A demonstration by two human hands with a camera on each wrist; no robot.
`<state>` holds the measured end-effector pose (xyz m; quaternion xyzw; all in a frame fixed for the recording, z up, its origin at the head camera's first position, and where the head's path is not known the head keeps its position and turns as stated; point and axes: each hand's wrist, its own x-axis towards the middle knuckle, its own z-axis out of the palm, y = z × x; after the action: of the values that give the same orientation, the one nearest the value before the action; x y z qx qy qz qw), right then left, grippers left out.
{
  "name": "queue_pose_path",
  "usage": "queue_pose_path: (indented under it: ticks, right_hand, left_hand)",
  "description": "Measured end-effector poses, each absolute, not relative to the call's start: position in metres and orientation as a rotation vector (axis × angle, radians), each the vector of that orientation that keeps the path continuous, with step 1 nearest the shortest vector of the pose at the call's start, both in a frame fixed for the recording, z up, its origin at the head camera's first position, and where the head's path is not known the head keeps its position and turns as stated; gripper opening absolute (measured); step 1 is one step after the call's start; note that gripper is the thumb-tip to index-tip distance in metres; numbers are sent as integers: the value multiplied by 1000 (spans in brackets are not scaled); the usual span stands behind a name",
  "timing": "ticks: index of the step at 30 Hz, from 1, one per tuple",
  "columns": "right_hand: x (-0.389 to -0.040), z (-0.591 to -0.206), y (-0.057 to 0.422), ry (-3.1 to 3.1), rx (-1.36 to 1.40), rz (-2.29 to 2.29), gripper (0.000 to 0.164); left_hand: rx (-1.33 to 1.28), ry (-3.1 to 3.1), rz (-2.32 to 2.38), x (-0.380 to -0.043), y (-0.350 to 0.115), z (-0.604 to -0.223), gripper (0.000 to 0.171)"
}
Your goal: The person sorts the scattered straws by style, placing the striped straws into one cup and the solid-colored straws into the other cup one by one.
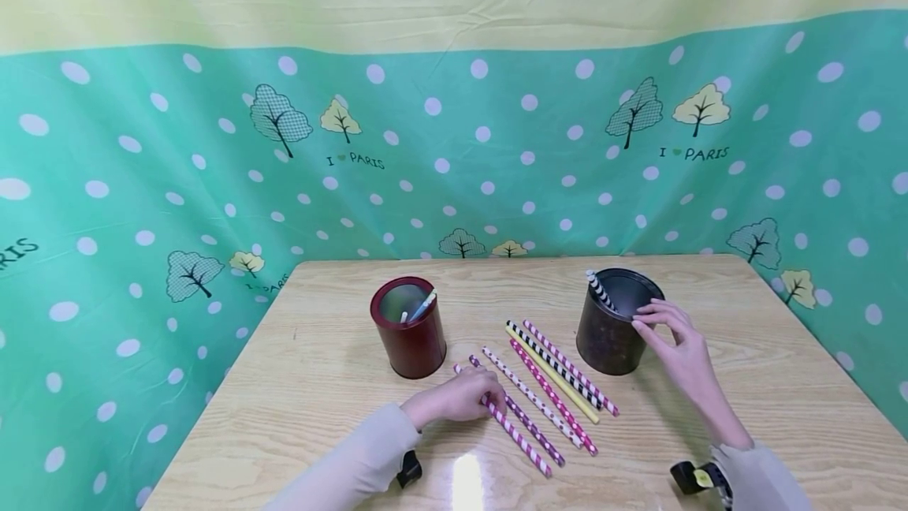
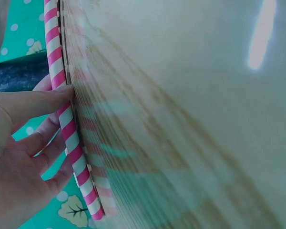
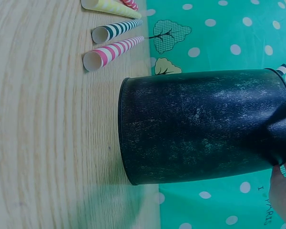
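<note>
My left hand (image 1: 468,395) pinches a pink-and-white striped paper straw (image 1: 521,438) between thumb and fingers, low over the wooden table. In the left wrist view the thumb lies across this straw. My right hand (image 1: 684,353) grips the near right rim of a black can (image 1: 612,337), thumb and fingertips at its edge. The can stands upright with black-and-white striped straws (image 1: 600,290) leaning inside at the left. Right of my left hand lie several loose paper straws: a purple dotted one (image 1: 535,430), a white dotted one (image 1: 532,397), a pink dotted one (image 1: 556,400) and others.
A dark red can (image 1: 414,349) stands at the table's left, with light straws (image 1: 424,306) inside. Yellow, black-striped and pink-striped straws (image 1: 578,373) lie close to the black can. A green dotted cloth (image 1: 454,156) hangs behind the wooden table (image 1: 319,385).
</note>
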<state>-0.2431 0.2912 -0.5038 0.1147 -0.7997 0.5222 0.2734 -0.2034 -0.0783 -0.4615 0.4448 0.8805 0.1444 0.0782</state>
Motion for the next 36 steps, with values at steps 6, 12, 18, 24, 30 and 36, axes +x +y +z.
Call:
queue_pose_path:
  ticks: [6, 12, 18, 24, 30, 36]
  right_hand:
    - [-246, -509, 293, -2183, 265, 1331, 13]
    - [-244, -506, 293, -2158, 304, 1397, 15]
    - [-245, -508, 292, -2191, 261, 1324, 14]
    - [-247, -510, 293, -2172, 268, 1336, 12]
    - [-246, -509, 293, -2165, 284, 1337, 12]
    - [-247, -509, 293, -2173, 272, 1336, 12]
  left_hand:
    - [1311, 2638, 470, -203, -79, -460, 18]
    - [1279, 2639, 504, -204, -77, -456, 19]
    - [1295, 2661, 535, -207, -75, -453, 19]
    - [1301, 2661, 621, -210, -71, -445, 13]
    - [1252, 2639, 760, -212, -67, -436, 12]
    - [1257, 2606, 935, -214, -64, -426, 12]
